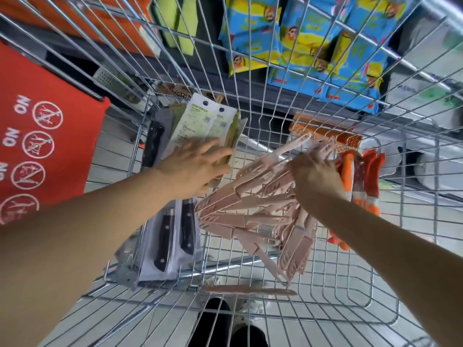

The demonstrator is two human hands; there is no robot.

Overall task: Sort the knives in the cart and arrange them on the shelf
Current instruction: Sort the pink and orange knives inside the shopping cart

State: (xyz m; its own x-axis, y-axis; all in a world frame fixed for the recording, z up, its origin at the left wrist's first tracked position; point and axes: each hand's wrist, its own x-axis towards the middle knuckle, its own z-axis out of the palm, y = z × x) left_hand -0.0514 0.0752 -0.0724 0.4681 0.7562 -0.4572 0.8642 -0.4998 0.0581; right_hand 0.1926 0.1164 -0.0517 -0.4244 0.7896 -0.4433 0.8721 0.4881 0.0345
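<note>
Cart wire beneath: your right grip clamps pink knives, sheaths pointing back toward you; left grip lies flat on carded packs.

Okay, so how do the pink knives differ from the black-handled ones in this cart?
The pink knives lie loose in a fanned pile; the black-handled knives sit sealed in clear packs. The pink knives are one colour throughout; the black-handled knives show dark riveted handles. The right hand grips pink knives, not the black-handled knives. Both lie in the wire cart.
</note>
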